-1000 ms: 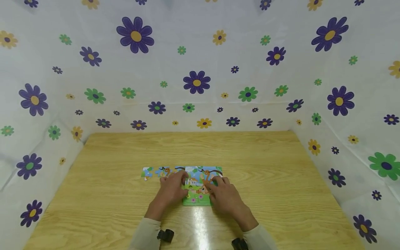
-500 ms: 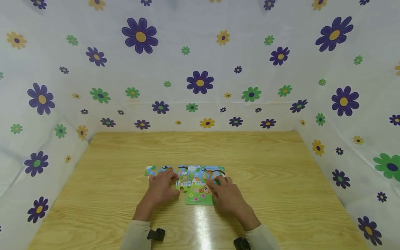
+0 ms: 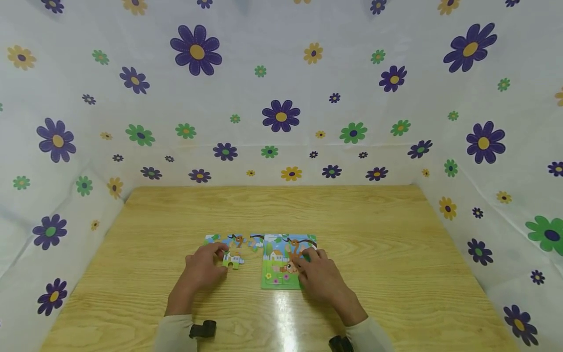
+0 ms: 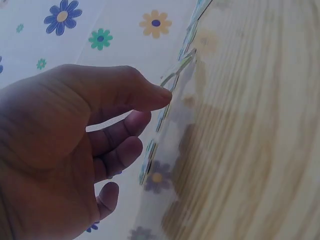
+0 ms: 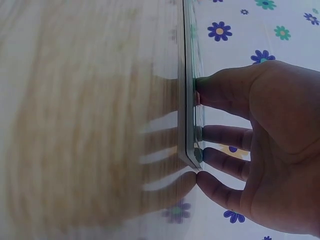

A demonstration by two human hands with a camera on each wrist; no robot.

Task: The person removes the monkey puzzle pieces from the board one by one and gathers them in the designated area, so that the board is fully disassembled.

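Note:
In the head view my left hand (image 3: 203, 268) pinches a puzzle piece (image 3: 232, 258) showing a house and fence, between thumb and fingers, left of the board. The left wrist view shows this piece (image 4: 176, 71) tilted at the thumb tip of my left hand (image 4: 85, 125). My right hand (image 3: 324, 275) rests its fingertips on the right side of the picture board (image 3: 273, 281). In the right wrist view, the fingers of my right hand (image 5: 270, 135) touch the face and corner of the board (image 5: 187, 100).
Several loose pieces lie in a row behind the left hand, among them one with a bird (image 3: 237, 239) and one with a branch (image 3: 257, 240) beside the board. A flower-printed sheet (image 3: 281, 88) stands around the wooden table (image 3: 374, 220).
My left hand has moved left from the board, drawing the house piece away from its edge. My right hand has stayed on the board.

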